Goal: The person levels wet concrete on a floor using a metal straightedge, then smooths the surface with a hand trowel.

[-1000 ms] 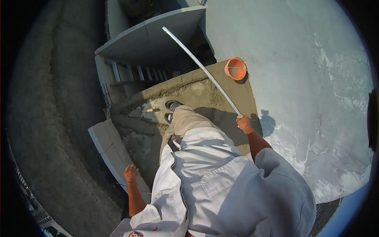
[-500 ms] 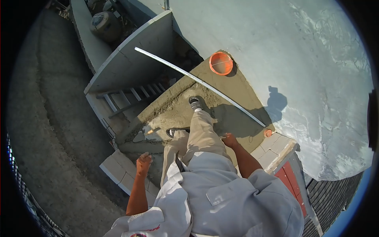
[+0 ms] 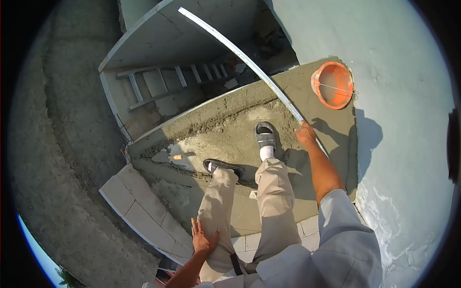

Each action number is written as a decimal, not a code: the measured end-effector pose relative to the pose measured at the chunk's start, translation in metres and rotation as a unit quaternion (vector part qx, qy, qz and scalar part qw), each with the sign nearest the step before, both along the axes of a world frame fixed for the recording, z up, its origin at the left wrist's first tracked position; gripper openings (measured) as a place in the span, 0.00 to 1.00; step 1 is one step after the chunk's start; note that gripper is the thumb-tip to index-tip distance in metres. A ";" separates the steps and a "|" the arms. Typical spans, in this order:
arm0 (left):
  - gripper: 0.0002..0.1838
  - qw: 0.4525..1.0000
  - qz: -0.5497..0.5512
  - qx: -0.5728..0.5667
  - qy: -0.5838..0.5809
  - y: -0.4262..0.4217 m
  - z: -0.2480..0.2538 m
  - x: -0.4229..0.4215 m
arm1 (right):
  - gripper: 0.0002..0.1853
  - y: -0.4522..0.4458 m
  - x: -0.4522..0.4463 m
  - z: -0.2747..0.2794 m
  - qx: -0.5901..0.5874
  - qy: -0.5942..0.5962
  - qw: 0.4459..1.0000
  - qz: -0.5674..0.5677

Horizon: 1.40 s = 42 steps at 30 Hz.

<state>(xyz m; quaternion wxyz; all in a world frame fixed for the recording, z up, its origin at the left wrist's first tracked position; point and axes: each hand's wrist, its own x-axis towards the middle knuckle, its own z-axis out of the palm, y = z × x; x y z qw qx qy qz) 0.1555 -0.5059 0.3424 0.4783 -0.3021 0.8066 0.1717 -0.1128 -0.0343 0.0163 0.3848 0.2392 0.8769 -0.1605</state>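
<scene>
My right hand (image 3: 305, 134) is closed around a long metal straightedge (image 3: 245, 58) near its lower part; the bar slants up and left past the edge of the wet mortar floor (image 3: 240, 113). With fingers spread, my left hand (image 3: 203, 238) rests on my left trouser leg near the knee and holds nothing. A trowel (image 3: 177, 157) with a wooden handle lies on the mortar left of my feet. The orange bucket (image 3: 335, 85), with grey contents and a wire handle, stands on the floor's upper right corner.
Beyond the mortar edge, a metal ladder (image 3: 180, 77) lies in a recess beside a curved panel wall (image 3: 158, 36). A block wall (image 3: 139, 204) borders the lower left. At the right rises a pale plastered wall (image 3: 398, 120). My sandalled feet stand on the mortar.
My right hand has moved from beside my leg onto the straightedge, which now points more steeply upward. My left hand has opened onto my leg. My body leans closer to the floor.
</scene>
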 end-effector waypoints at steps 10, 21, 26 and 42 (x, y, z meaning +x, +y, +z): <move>0.51 0.993 -0.045 -0.072 -0.077 0.043 -0.013 -0.035 | 0.26 0.006 -0.059 -0.123 0.050 0.006 0.986 0.160; 0.50 0.992 -0.039 -0.077 -0.087 0.047 -0.015 -0.042 | 0.13 0.071 -0.070 -0.154 0.224 0.101 0.956 0.160; 0.50 0.994 -0.039 -0.073 -0.075 0.041 -0.017 -0.034 | 0.13 0.132 -0.055 -0.181 0.291 0.101 0.942 0.132; 0.46 0.993 0.087 -0.011 -0.079 0.033 0.001 -0.001 | 0.26 -0.043 0.076 0.076 -0.028 -0.037 0.987 0.153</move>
